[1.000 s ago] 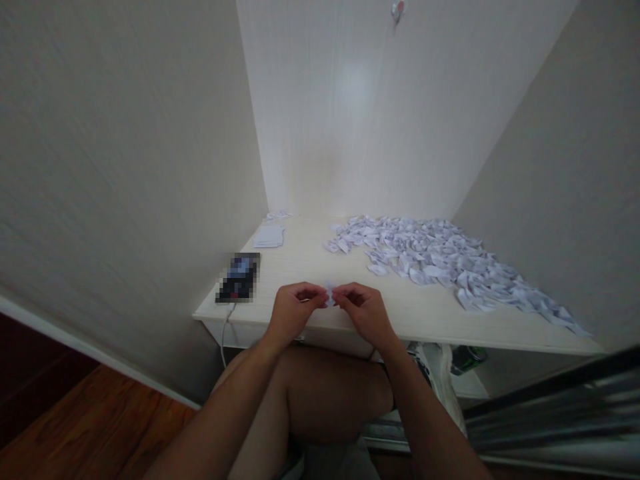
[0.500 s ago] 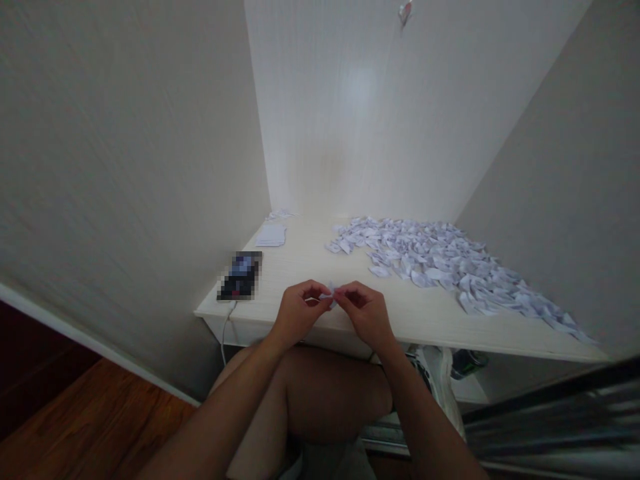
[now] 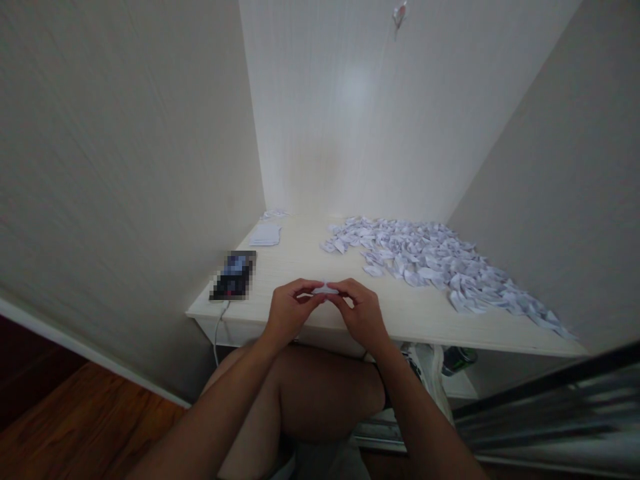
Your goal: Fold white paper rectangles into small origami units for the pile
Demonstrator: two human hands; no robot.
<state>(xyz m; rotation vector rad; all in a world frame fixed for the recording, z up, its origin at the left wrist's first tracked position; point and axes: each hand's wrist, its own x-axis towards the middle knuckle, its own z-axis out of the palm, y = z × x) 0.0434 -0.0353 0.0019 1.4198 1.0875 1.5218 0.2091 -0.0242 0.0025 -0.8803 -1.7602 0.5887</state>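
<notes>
Both hands meet over the near edge of a pale wooden desk [image 3: 300, 257]. My left hand [image 3: 287, 312] and my right hand [image 3: 360, 312] each pinch one end of a small folded white paper piece [image 3: 325, 289], fingers curled around it. The paper lies flat between the fingertips, just above the desk. A wide heap of similar folded white paper pieces [image 3: 430, 260] covers the right half of the desk.
A phone [image 3: 233, 275] with a cable hanging off the edge lies at the desk's left front. A small stack of white paper sheets [image 3: 267, 234] sits behind it. Walls close in on three sides. My bare knee [image 3: 320, 393] is under the desk.
The paper piece, held upright between the fingertips before, now lies flatter and wider between them. My hands stayed in about the same place; the view shifted slightly.
</notes>
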